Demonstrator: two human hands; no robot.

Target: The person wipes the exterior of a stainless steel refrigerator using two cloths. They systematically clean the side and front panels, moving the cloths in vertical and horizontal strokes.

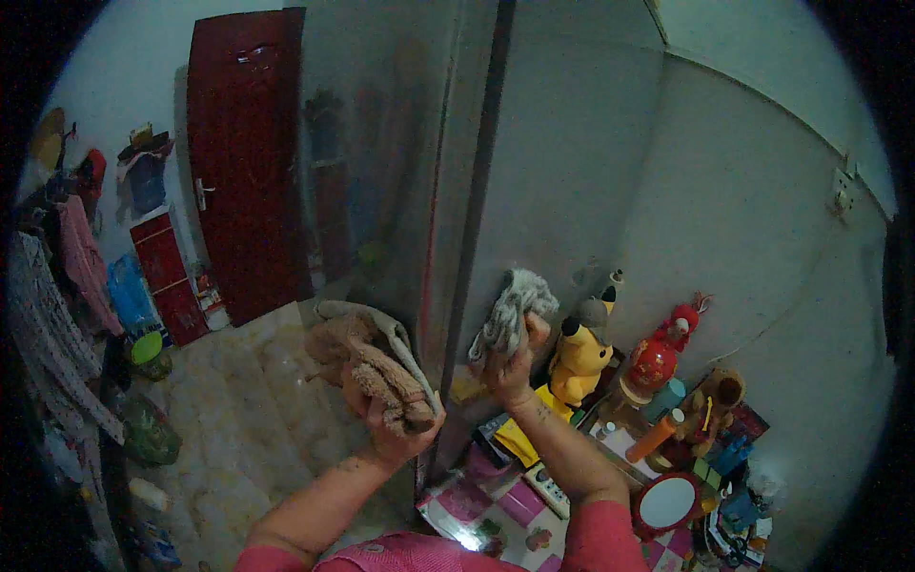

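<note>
My left hand grips a bunched brown and grey cloth, held against the glossy panel left of a dark vertical edge. Right of that edge, my right hand holds a fluffy grey-and-white cloth against a grey glossy panel. Both cloths appear to touch the upright surface. A yellow plush toy with a grey cap stands just right of my right hand.
A table with a pink-and-white checked cover holds a power strip, a round red-framed mirror, an orange bottle and a red figurine. A dark red door and hanging clothes are at left.
</note>
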